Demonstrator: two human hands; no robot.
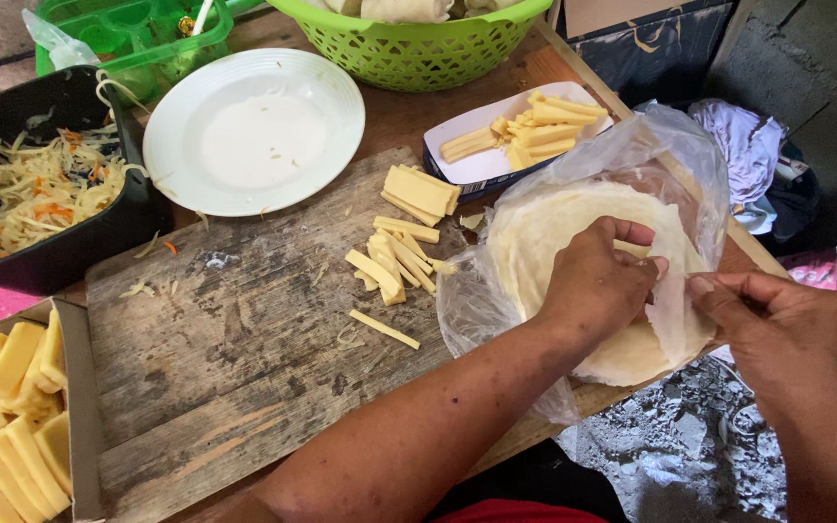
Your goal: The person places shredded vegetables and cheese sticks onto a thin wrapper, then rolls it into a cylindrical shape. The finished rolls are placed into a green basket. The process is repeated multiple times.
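A stack of thin pale round wrappers (544, 228) lies in an opened clear plastic bag (670, 145) at the right end of a worn wooden board (234, 339). My left hand (598, 281) rests on the stack, fingers curled at the edge of the top wrapper. My right hand (777, 329) pinches the lifted edge of that thin wrapper (670, 310) just right of the left hand. Cut cheese sticks (394, 257) lie loose on the board to the left of the bag.
A white plate (254, 131) sits at the board's far edge. A black tray of shredded vegetables (41, 184) stands left. Boxes of cheese strips sit bottom left (12, 416) and far right (525, 131). A green basket (409, 44) is behind. Rubble shows below the table's edge.
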